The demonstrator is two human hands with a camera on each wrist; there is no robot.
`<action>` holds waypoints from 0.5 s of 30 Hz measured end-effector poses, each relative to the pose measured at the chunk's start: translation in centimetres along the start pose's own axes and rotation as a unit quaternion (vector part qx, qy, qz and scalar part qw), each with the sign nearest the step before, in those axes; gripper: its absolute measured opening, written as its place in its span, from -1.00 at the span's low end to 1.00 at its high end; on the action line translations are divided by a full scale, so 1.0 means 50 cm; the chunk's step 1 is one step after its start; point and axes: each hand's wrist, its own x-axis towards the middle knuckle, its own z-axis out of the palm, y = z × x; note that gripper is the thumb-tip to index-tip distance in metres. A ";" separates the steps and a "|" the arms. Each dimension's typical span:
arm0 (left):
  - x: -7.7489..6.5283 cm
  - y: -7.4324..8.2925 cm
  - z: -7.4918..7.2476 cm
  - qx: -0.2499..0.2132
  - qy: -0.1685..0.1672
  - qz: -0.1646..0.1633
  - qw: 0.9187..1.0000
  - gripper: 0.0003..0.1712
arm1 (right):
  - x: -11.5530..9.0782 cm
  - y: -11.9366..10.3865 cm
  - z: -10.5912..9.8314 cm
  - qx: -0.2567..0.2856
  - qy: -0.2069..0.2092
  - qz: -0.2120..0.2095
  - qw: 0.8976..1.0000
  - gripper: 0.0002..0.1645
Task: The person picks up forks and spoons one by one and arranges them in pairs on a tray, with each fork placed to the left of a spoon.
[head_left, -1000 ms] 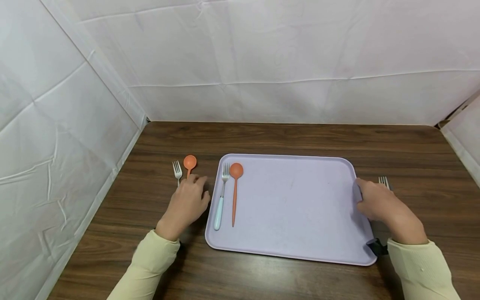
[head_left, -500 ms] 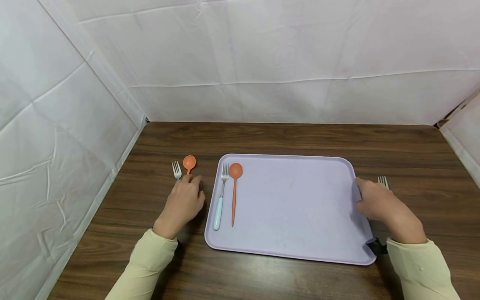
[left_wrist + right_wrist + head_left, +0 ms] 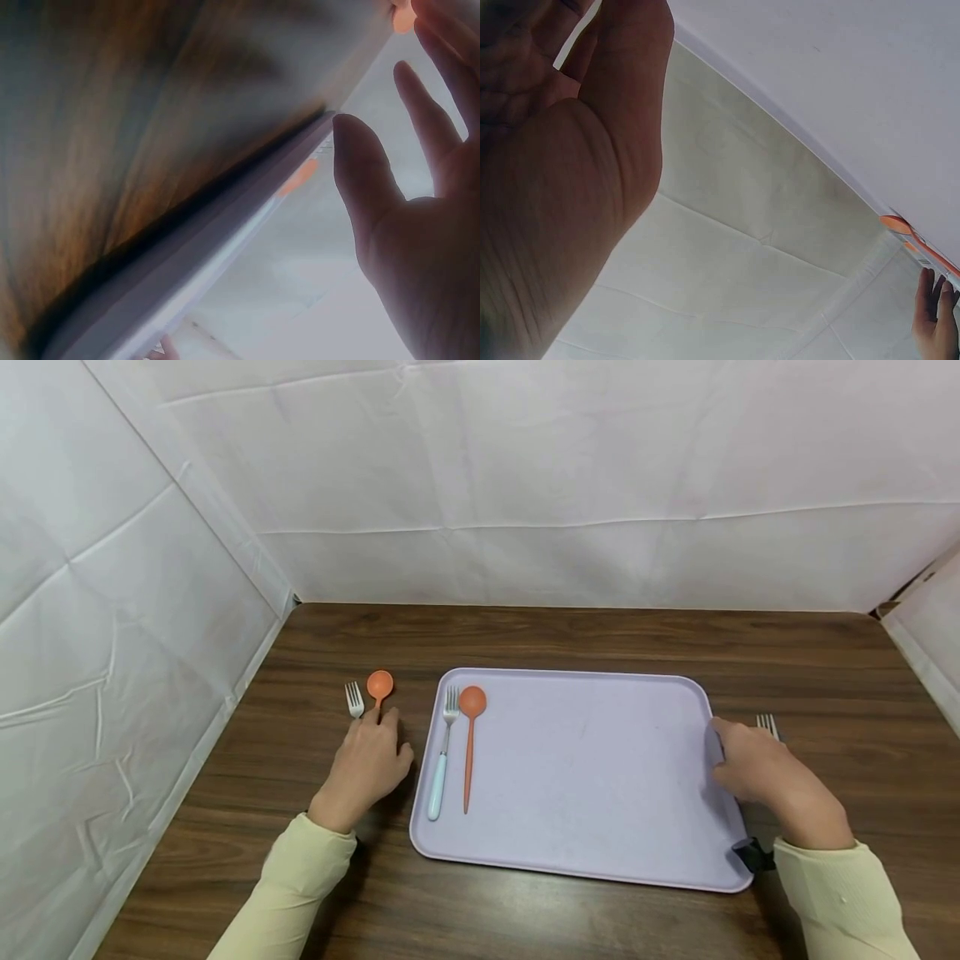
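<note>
My left hand (image 3: 367,760) reaches over the handles of a small orange spoon (image 3: 380,683) and a fork (image 3: 354,697) on the table, hiding their lower parts. Its thumb stands apart from the fingers in the left wrist view. At the right rim of the lilac tray (image 3: 585,777) is my right hand (image 3: 761,768), its fingers loosely bent and its thumb and index finger overlapping the edge. Another fork (image 3: 767,723) shows its tines beyond that hand, the rest hidden. On the tray's left side lie a pale-blue-handled fork (image 3: 442,760) and a long orange spoon (image 3: 471,735).
The dark wooden table (image 3: 562,639) meets white sheeting (image 3: 525,468) at the back and on both sides. A black piece (image 3: 753,855) at my right wrist overlaps the tray's lower right corner.
My left hand has shifted slightly left and forward, away from the tray and onto the spoon and fork handles. The right hand and the tray have stayed in place.
</note>
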 end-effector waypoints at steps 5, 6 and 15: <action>0.003 -0.002 0.001 0.015 0.002 -0.005 1.000 -0.50 | 0.002 0.001 0.000 -0.005 0.004 -0.003 1.000 -0.21; 0.003 -0.003 0.001 0.019 0.008 -0.003 1.000 -0.53 | 0.002 0.001 0.000 -0.009 0.008 -0.004 1.000 -0.21; 0.001 -0.016 0.011 0.050 0.075 0.052 0.995 -0.82 | 0.001 0.002 0.000 -0.011 0.015 -0.010 1.000 -0.22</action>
